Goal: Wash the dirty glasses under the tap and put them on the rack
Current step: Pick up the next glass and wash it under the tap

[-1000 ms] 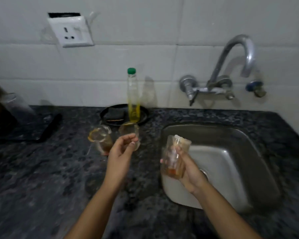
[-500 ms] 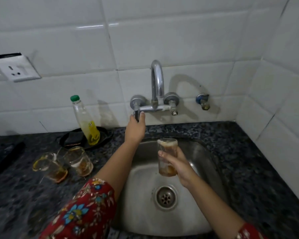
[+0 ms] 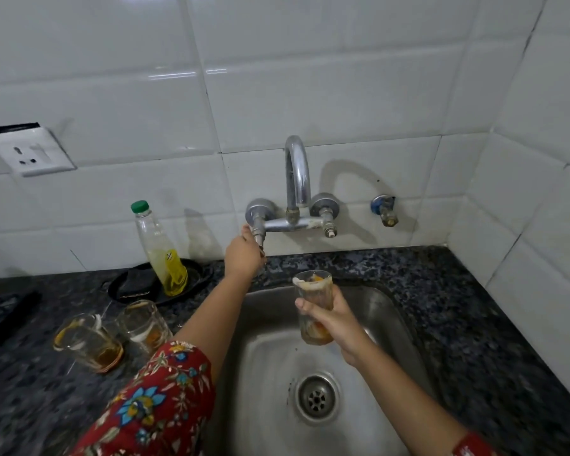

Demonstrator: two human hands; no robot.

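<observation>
A white tiled wall [image 3: 310, 77] rose behind a dark speckled stone worktop [image 3: 474, 307], into which a stainless steel sink [image 3: 264, 373] was set. A chrome tap [image 3: 297, 172] was fixed to the wall above the sink's far edge. The left arm, in a red floral sleeve [image 3: 155, 399], reached across to it, and the left hand [image 3: 244, 258] had its fingers closed around the left tap handle [image 3: 259, 232]. The right hand [image 3: 333, 320] held a dirty glass [image 3: 311, 291] upright over the basin, below the spout, with its fingers wrapped round the lower half; orange dregs and pale scum showed inside. Left of the sink, a black dish [image 3: 129, 287] carried a green-capped bottle [image 3: 160, 251] of yellow liquid. Just in front of it, two more dirty glasses [image 3: 88, 343] [image 3: 144, 324] stood side by side on the worktop. A drain [image 3: 316, 396] sat in the sink's floor.
</observation>
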